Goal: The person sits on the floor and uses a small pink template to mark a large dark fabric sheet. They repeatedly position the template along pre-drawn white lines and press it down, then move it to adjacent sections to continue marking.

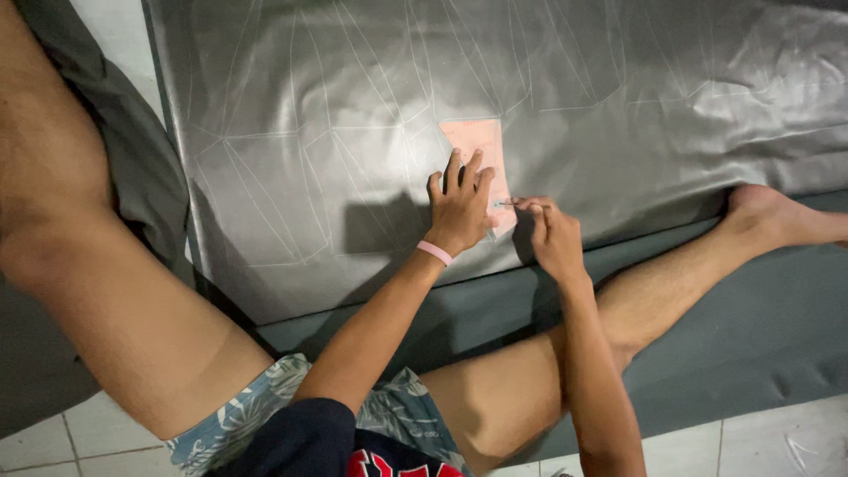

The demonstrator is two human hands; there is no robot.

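Left hand (459,212) lay flat, fingers spread, pinning the pink card template (477,155) on the grey fabric (309,132); right hand (552,234) pinched a marking tool (508,204) at its edge—firm pressure judged essential.

Glossy, smooth grey satin-like cloth (353,106) marked with pale chalky lines, bearing a matt pinkish card template (481,150), over matt dark grey fabric (751,327) on smooth, faintly glossy white floor tiles (777,442).

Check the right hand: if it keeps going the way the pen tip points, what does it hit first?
Likely the left hand, which presses the pink card to the grey fabric. The right hand aims its pen leftward at it; the gap is unclear.
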